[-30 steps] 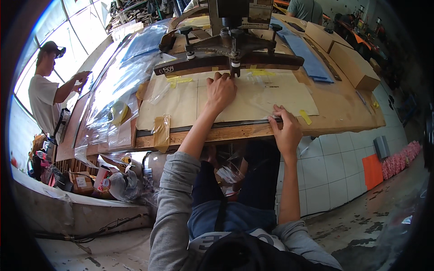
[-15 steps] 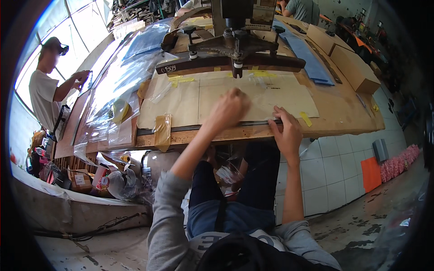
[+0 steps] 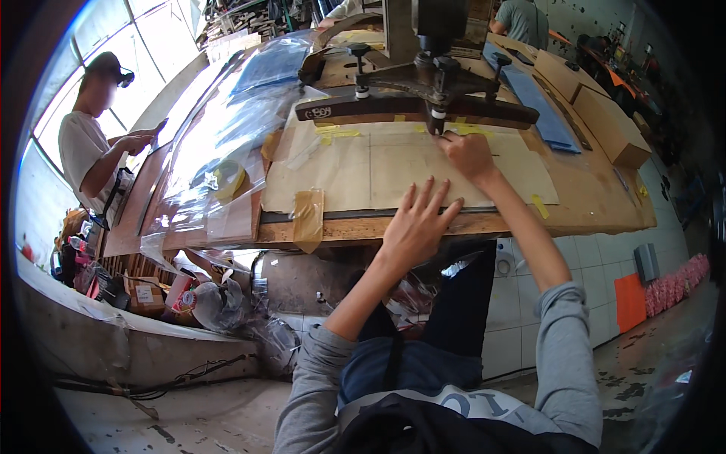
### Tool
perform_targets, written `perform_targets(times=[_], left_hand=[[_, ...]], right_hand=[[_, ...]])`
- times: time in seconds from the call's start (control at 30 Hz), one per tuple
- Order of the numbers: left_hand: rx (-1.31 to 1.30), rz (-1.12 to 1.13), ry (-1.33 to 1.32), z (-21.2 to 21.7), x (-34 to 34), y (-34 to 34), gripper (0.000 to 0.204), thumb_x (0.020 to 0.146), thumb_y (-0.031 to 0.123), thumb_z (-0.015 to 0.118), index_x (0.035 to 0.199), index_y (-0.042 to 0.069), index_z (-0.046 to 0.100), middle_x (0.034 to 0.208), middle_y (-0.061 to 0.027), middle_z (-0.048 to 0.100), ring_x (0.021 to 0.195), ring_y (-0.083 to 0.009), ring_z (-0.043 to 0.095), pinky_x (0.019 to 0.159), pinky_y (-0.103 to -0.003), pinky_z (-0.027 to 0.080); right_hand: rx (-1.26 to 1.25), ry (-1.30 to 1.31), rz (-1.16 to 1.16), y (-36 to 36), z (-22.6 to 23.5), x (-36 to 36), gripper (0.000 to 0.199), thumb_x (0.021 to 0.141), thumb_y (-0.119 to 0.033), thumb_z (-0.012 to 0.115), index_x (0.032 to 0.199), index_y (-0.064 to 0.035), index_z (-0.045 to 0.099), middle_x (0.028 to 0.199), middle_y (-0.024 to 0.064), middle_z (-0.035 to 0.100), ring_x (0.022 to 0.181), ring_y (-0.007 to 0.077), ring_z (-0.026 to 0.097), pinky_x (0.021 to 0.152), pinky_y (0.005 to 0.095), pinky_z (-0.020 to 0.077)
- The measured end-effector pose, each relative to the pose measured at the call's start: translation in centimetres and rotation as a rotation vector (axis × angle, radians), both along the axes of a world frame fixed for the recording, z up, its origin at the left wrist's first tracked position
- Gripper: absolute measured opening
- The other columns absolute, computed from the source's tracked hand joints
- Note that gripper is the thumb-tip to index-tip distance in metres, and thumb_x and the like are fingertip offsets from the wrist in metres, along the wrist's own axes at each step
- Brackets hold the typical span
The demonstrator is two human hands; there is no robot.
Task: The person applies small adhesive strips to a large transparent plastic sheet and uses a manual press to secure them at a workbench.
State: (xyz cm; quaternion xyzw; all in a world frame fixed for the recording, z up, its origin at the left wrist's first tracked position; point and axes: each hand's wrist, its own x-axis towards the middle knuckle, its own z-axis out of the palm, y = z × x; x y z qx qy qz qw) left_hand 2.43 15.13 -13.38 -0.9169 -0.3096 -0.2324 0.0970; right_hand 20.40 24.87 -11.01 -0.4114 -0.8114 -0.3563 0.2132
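My left hand (image 3: 416, 227) lies with its fingers spread at the near edge of a cream sheet (image 3: 325, 170), by a dark strip (image 3: 355, 216) along the table's front edge. Farther forward, my right hand (image 3: 467, 155) is closed, its thumb and index finger pinched just under the tip of the machine head (image 3: 437, 113). Whatever those fingers hold, if anything, is too small to make out. The sheet carries a thin dark line and pieces of yellow tape (image 3: 336, 132). Above its far side hangs the machine's dark curved bar (image 3: 393, 112).
Brown tape (image 3: 308, 219) folds over the table's front edge. Clear plastic film (image 3: 197, 166) and a tape roll (image 3: 228, 181) lie on the left. A blue sheet (image 3: 544, 121) and cardboard boxes (image 3: 612, 125) are on the right. Another person (image 3: 94, 151) stands at the left side.
My left hand has come down from a blurred fist over the sheet to lie spread at its near edge. My right hand has moved from that edge forward to the machine's tip. The view has shifted.
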Motion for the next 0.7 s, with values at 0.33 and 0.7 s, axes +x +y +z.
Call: perform_targets(times=[0.33,0.7], left_hand=[[-0.007,-0.001,-0.05,0.1,-0.1,-0.1,0.058,0.069,0.013,0.06,0.125,0.014,0.043,0.134,-0.0162,0.037,0.124,-0.0346,0.035,0.101,-0.048,0.03],[-0.077,0.03,-0.035,0.4,0.0,-0.6,0.058,0.073,0.012,0.056,0.128,0.014,0.041,0.137,-0.0158,0.033,0.127,-0.0333,0.032,0.102,-0.048,0.029]], right_hand=[[0.133,-0.237,0.107,3.8,0.3,0.7,0.023,0.077,-0.017,0.054,0.099,-0.0168,0.061,0.066,0.0044,0.06,0.055,0.0202,0.061,0.044,0.0315,0.0469],[0.112,-0.16,0.233,5.8,-0.5,1.0,0.012,0.079,-0.021,0.058,0.088,-0.015,0.062,0.063,0.0042,0.059,0.053,0.0206,0.06,0.045,0.0343,0.0465]])
